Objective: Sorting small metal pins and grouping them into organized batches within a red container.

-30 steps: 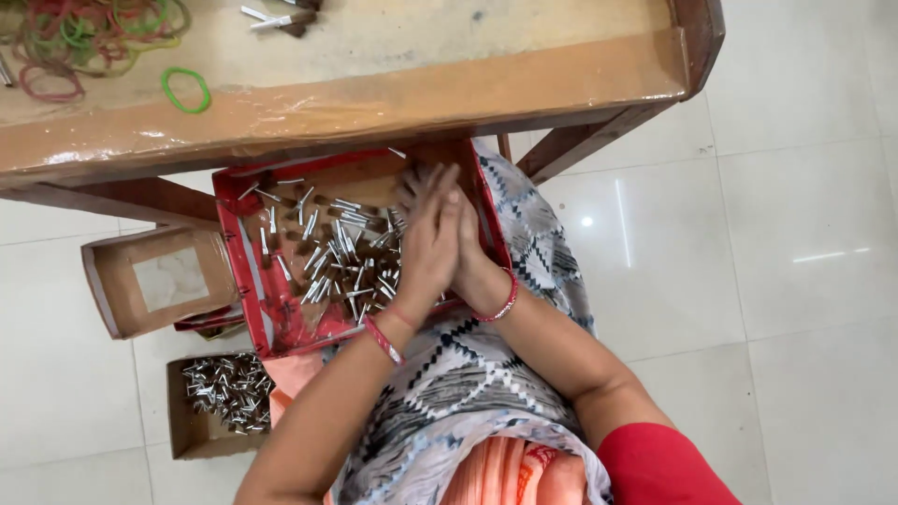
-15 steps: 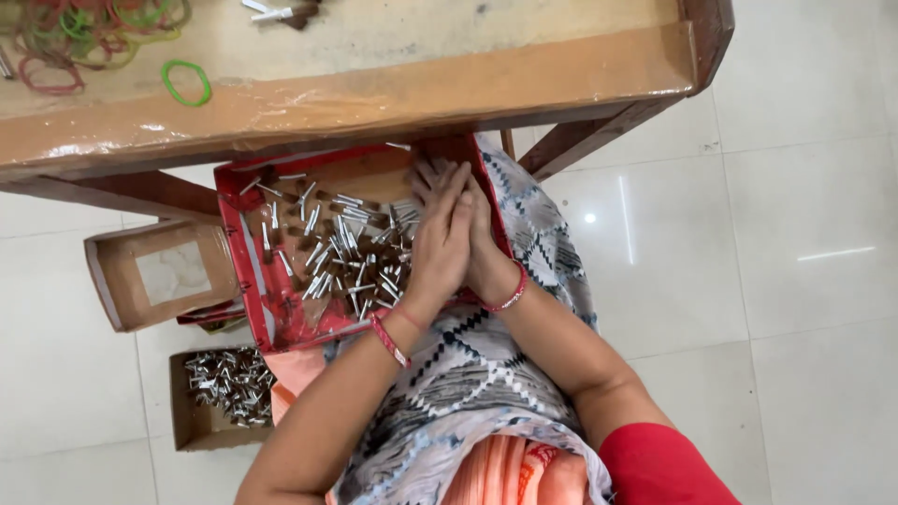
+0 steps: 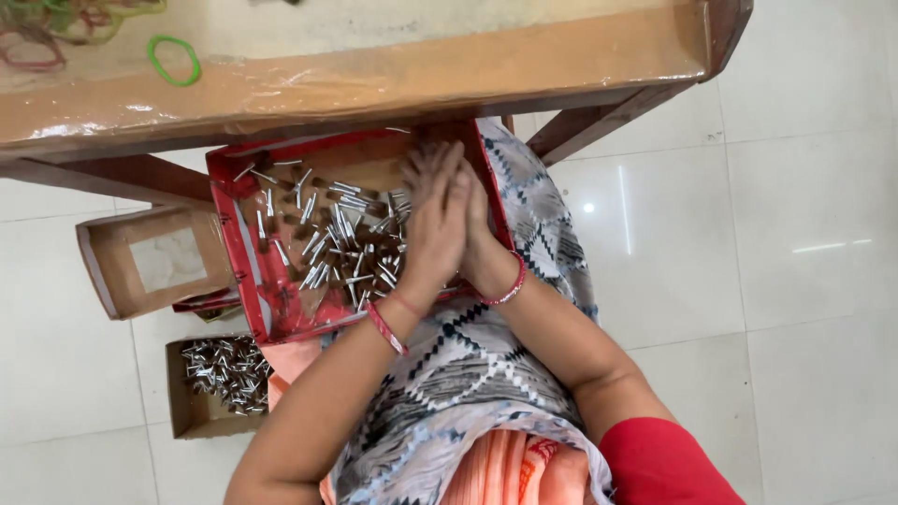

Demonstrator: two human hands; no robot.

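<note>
Now, both hands pressed palm to palm over right side of red tray (image 3: 245, 281) on lap: left hand (image 3: 435, 229), right hand (image 3: 479, 243), fingers flat together; anything held betw. palms can't be told. Small metal pins (image 3: 341, 248) loose in tray's middle. Best kept low over tray w/ palms level, so nothing spills. Worktop (image 3: 374, 70) edge overhangs tray's far side, cramping room. Green rubber band (image 3: 173, 58) on worktop's left; cardboard boxes (image 3: 154, 262) on floor.

Glossy white tiled floor (image 3: 748, 234) reflects light beneath a brown wooden table (image 3: 374, 70).
</note>
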